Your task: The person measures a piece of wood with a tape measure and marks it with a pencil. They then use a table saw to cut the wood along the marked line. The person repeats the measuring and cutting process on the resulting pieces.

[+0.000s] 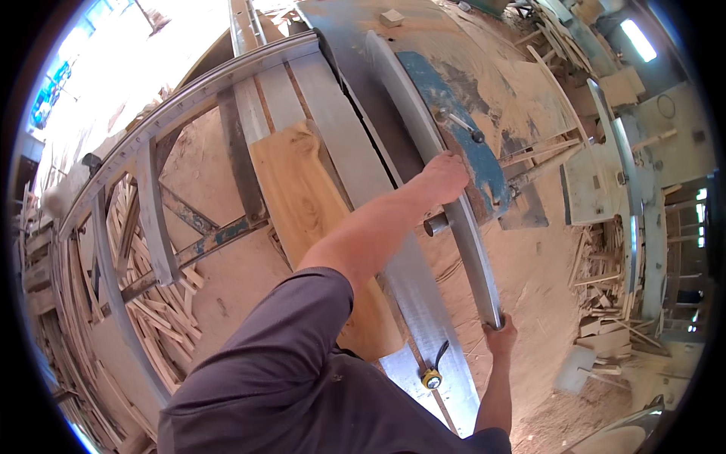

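I've got both hands on the long grey metal fence rail of the table saw: left hand wrapped over its middle, right hand gripping the near end, spaced to keep it square. Pale wood plank lies left on the steel table.

rip fence | long grey metal rail | lying along saw table

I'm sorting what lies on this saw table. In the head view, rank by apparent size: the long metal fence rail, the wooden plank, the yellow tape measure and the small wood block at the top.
1. Long metal fence rail
2. Wooden plank
3. Yellow tape measure and small wood block: alike; the block is farther, so unsure.
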The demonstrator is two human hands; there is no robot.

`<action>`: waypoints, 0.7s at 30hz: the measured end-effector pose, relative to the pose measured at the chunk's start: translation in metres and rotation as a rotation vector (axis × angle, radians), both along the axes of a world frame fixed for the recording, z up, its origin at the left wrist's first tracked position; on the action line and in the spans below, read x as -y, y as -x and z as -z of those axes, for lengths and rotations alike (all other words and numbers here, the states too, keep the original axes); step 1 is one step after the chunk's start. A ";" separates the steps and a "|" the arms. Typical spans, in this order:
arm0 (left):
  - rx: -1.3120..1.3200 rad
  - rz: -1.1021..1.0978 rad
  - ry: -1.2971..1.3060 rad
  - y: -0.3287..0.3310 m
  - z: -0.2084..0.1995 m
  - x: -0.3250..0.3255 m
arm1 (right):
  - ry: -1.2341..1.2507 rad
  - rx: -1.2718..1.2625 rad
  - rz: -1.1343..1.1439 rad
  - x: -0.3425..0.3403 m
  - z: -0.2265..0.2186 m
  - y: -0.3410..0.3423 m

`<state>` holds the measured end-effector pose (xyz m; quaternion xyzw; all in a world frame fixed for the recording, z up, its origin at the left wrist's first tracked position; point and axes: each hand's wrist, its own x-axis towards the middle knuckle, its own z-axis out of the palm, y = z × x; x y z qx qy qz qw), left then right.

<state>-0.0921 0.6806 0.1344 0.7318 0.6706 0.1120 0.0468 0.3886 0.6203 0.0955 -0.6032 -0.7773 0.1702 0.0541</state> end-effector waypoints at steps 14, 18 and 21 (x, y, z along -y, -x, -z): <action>0.278 -0.075 -0.350 0.007 0.025 0.067 | -0.106 0.215 -0.047 0.017 -0.052 0.041; 0.397 -0.226 -0.480 -0.007 0.050 0.155 | -0.451 -0.088 -0.287 0.063 -0.038 0.043; 0.397 -0.477 -0.323 -0.005 0.058 0.241 | -0.441 -0.183 -0.335 0.141 -0.024 0.066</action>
